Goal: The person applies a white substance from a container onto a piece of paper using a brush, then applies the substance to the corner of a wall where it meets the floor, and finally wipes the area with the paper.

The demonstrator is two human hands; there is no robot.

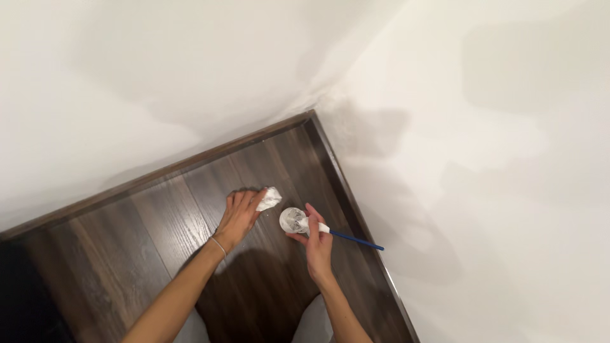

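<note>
Near the floor's (127, 248) corner, the left hand (240, 216) is pinching a soft, light rag (269, 198) while the right hand (316, 244) is gripping a thin, stiff brush (346, 237) by its handle over a small cup (293, 220).

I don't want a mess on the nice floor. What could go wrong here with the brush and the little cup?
1. The right hand holds the blue-handled brush in the small white cup, which sits on the dark wood floor. A nudge might tip the cup and spill onto the wood.
2. The brush may drip on the floor when it is lifted out.
3. The left hand presses a crumpled white rag close beside the cup; it could bump it.
</note>
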